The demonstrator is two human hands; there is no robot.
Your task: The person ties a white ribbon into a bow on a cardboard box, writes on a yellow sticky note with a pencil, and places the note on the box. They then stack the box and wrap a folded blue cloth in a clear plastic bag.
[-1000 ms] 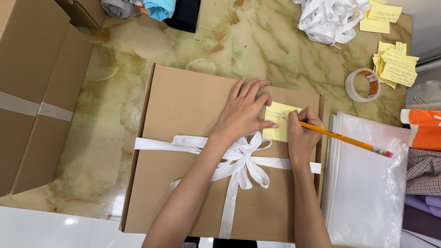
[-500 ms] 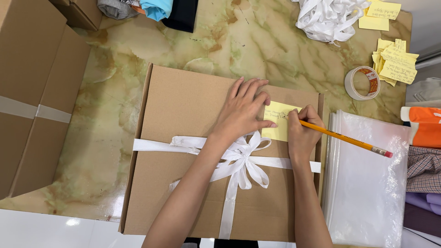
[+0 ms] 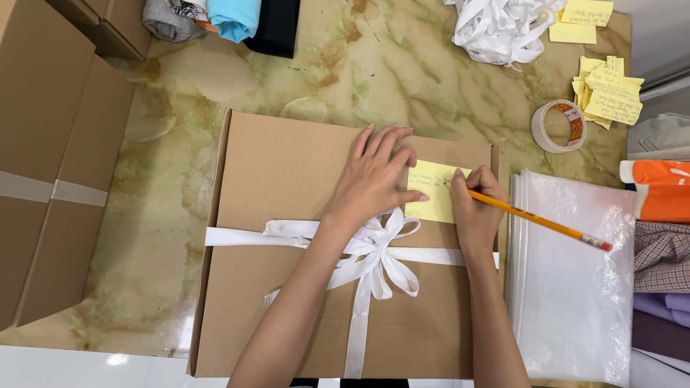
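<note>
The right hand [image 3: 474,208] has its fingers [image 3: 480,179] pinched around a yellow pencil [image 3: 539,221], tip on a yellow sticky note [image 3: 431,205] that lies on the lid of a flat brown cardboard box [image 3: 287,172]. The left hand [image 3: 374,176] lies flat beside it, fingers [image 3: 381,140] loosely spread, thumb pressing the note's edge. A white satin ribbon [image 3: 366,255] crosses the box and ends in a bow just under both wrists.

Right of the box, almost touching its edge, sits a stack of clear plastic bags [image 3: 575,287], then folded clothes [image 3: 665,237]. Beyond lie a tape roll [image 3: 557,126], loose yellow notes [image 3: 611,93] and a heap of white ribbon [image 3: 503,25]. The glossy marbled worktop [image 3: 172,215] is open on the left up to more cardboard boxes [image 3: 50,158]; rolled garments [image 3: 223,18] lie at the far edge.
</note>
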